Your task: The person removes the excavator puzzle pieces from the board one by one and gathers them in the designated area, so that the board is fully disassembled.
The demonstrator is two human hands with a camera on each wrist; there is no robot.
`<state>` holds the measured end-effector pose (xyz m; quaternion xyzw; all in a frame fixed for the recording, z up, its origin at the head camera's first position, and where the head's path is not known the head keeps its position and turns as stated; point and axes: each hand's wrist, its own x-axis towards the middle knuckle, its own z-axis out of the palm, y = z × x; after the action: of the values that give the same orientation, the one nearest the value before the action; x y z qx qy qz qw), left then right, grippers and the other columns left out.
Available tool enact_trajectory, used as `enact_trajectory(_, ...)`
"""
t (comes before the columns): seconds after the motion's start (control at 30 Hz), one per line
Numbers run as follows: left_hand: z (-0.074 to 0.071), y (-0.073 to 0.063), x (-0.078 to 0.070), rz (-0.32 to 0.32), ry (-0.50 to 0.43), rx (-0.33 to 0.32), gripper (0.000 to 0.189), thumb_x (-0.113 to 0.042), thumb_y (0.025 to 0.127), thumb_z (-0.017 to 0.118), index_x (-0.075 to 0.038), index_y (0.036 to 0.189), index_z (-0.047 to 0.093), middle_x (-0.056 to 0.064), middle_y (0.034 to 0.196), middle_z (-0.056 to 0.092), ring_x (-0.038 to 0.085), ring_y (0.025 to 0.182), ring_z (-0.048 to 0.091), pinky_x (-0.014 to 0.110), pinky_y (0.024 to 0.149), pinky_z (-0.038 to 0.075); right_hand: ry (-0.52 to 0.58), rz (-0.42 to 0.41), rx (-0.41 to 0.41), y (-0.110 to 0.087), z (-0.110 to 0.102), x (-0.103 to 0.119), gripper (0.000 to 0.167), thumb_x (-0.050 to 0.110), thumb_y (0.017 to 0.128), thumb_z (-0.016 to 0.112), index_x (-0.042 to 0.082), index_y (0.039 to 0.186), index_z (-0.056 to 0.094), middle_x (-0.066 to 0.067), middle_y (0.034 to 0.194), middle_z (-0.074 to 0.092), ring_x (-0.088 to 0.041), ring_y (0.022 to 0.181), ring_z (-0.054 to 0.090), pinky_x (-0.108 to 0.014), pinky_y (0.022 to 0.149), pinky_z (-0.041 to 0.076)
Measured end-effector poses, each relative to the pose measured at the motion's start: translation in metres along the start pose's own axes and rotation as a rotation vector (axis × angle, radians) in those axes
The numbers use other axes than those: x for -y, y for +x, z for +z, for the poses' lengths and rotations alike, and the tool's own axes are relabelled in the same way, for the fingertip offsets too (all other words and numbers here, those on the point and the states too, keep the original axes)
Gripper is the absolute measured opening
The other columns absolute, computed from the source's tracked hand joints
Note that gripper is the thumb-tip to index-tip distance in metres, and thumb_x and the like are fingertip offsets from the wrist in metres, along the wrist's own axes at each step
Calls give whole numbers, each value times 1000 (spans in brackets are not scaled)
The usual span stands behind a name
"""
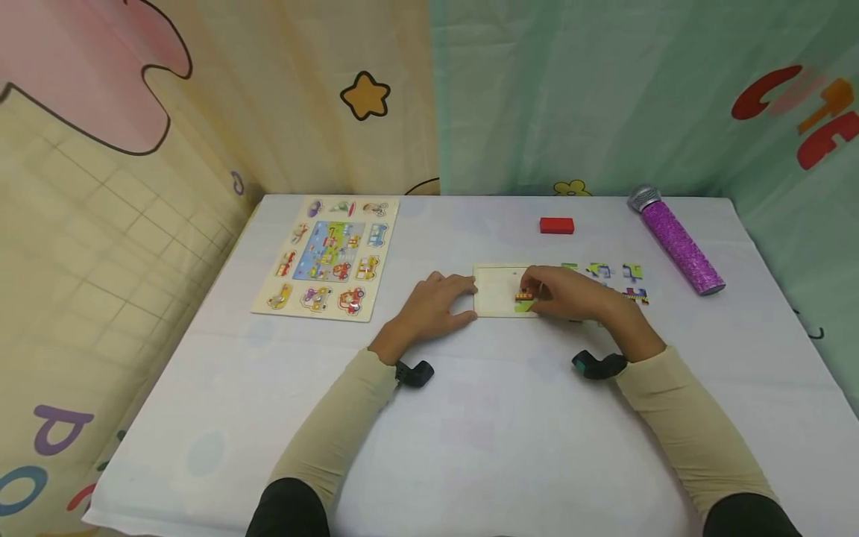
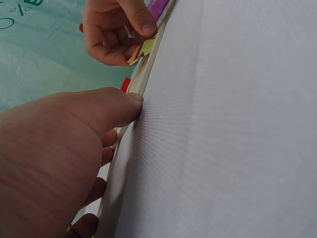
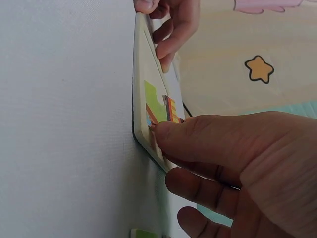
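Observation:
A small pale puzzle board (image 1: 495, 289) with a recessed middle lies flat on the table. Its left edge is held by my left hand (image 1: 432, 307), thumb at the near corner and fingers farther up that side. My right hand (image 1: 570, 291) pinches a jigsaw piece (image 3: 155, 101) printed green with red and yellow, low over the recess's near right part. Whether that piece is fully seated cannot be told. Several loose jigsaw pieces (image 1: 632, 271) lie to the right of the board, some hidden beneath my right hand.
To the left lies a larger puzzle board (image 1: 315, 304) with vehicle and toy pictures. A red block (image 1: 556, 225) sits toward the back. A purple glittery microphone (image 1: 684, 248) lies at the back right. Printed curtains (image 1: 570, 97) stand behind the table.

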<state>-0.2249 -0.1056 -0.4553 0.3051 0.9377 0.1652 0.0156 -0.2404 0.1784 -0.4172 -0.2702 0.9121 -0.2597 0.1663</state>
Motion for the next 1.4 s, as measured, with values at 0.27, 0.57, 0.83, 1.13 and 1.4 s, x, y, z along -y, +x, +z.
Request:
enact_trajectory(0.27, 0, 0, -1, -1, 7, -1, 48, -44, 96, 68, -21, 137, 61, -6, 150, 51, 21, 115, 50, 38, 90, 42, 8, -35, -41, 0, -2, -3, 16, 5, 96, 68, 11, 111, 67, -1, 95, 65, -22, 89, 57, -39, 82, 51)
enact_trajectory(0.57, 2, -1, -1, -6, 2, -2, 48, -45, 96, 68, -21, 137, 61, -7, 149, 52, 21, 116, 50, 40, 90, 42, 48, -90, -129, -15, -15, -6, 13, 7, 97, 68, 12, 109, 66, 0, 96, 66, -22, 89, 57, -40, 79, 50)
enact_trajectory(0.83, 1, -1, -1, -3, 2, -9, 48, -44, 95, 69, -21, 136, 61, -6, 149, 52, 22, 117, 50, 41, 91, 42, 14, 30, -168, -72, -33, -36, 13, 12, 100, 66, 10, 112, 67, -3, 100, 68, -22, 92, 60, -38, 79, 52)
enact_trajectory(1.13, -2, 0, -3, -3, -2, 8, 48, -44, 96, 68, -20, 138, 61, -5, 150, 51, 23, 118, 50, 41, 92, 42, 62, 188, -207, -129, -38, -85, 13, 9, 98, 67, 3, 108, 61, -8, 96, 65, -22, 87, 58, -27, 70, 48)
enact_trajectory(1.4, -2, -1, -2, -1, 0, 5, 49, -44, 96, 68, -20, 138, 61, -5, 151, 50, 24, 120, 50, 42, 92, 42, -13, 174, -253, -130, -34, -94, 15, 2, 92, 72, 6, 92, 57, -4, 87, 62, -21, 80, 53, -27, 66, 45)
